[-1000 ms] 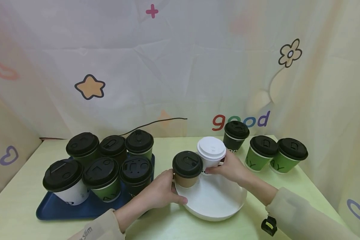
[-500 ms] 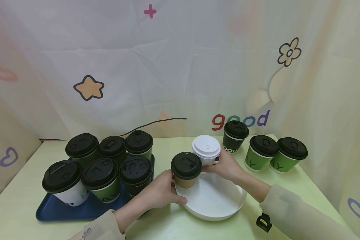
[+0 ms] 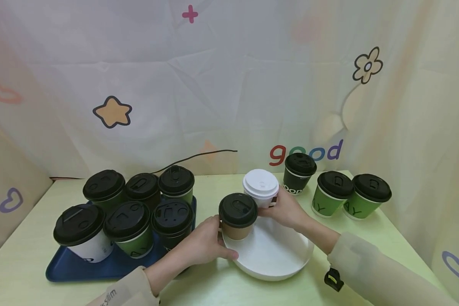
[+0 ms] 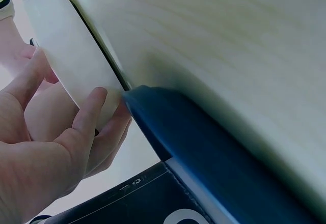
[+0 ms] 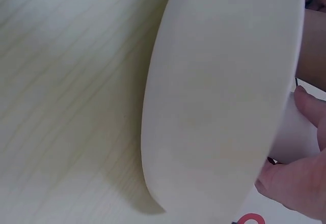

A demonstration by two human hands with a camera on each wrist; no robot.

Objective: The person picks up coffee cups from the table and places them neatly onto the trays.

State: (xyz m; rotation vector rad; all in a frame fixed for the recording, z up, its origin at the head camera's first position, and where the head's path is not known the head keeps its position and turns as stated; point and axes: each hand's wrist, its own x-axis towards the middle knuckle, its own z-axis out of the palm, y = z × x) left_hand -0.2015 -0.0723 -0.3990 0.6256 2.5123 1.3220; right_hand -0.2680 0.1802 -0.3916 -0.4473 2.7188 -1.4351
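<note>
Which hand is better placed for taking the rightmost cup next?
Probably the right hand, after releasing the white-lidded cup: it is nearer the rightmost cup; the left hand, farther away, holds the plate.

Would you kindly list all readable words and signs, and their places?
"good": backdrop; first o partly hidden.
"+": same backdrop.
"slim": left sleeve; preceding letters unclear.
"oo": black cup at back; rest unclear.
"Y": both rightmost green cups.
Recycling sign: dark cup, left wrist view; adjacent print too small.
Unreadable: partial marks on black-lidded white cup and foremost green cup.

A curtained-off nook: printed cloth (image 3: 229, 93) behind and beside a table (image 3: 199, 289).
</note>
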